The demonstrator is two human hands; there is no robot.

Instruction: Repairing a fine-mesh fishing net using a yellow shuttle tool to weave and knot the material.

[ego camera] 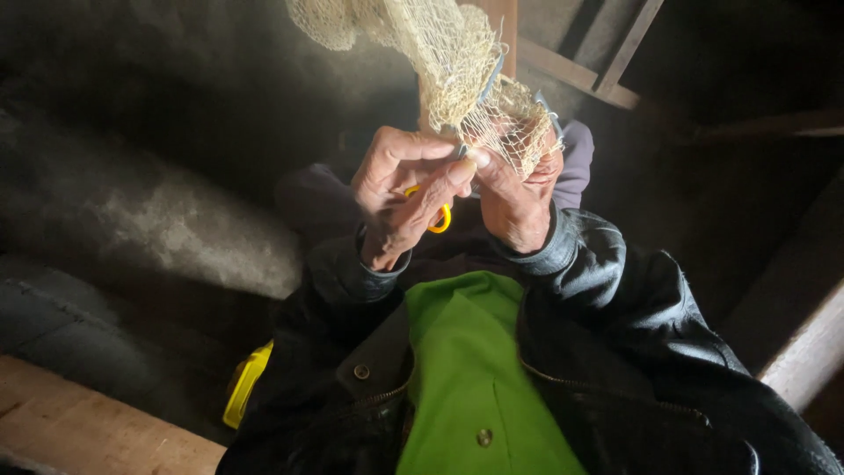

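Dim concrete behind; my left hand grips yellow scissors, my right hand pinches soft, light, snaggy netting by its bunched edge.

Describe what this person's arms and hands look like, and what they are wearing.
Both hands are bare, with no gloves: the left hand and the right hand. Each arm is covered by a dark, slightly shiny jacket sleeve that ends in a ribbed cuff at the wrist. The jacket has metal snap buttons and a zip, and hangs open over a bright green shirt.
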